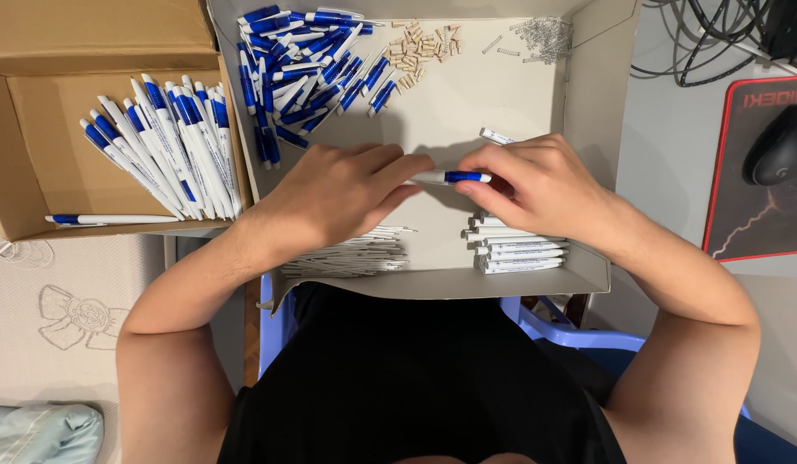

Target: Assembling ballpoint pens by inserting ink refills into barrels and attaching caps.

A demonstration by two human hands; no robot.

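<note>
Over the middle of the white tray [467, 103] I see my two hands meeting on one pen [450, 177], white with a blue band. My left hand [338, 193] is curled, its fingertips pinched on the pen's left end; my right hand [536, 185] is closed round the right end, thumb and forefinger on the blue part. The pen lies level between them, just above the tray floor.

At the far left of the tray lies a heap of blue pen parts [308, 64], too tangled for me to count, several dozen at a guess. Right of it sits a scatter of small tan pieces [420, 47], roughly twenty-five, and further right a little pile of metal springs [540, 36], uncountable at this size. Near my left wrist is a bundle of thin white refills [355, 256], many, packed close. Under my right hand I count about five white barrels [519, 254] stacked side by side, plus one more white barrel end [496, 136] showing just beyond my right knuckles.

Left of the tray stands an open cardboard box [46, 129] holding about sixteen finished pens [167, 146] fanned together, and one single pen [111, 220] lying crosswise near them. On the surface at the far right I see one black mouse [781, 150] on a red-edged mat [729, 215], and cables [708, 39] beyond it.
</note>
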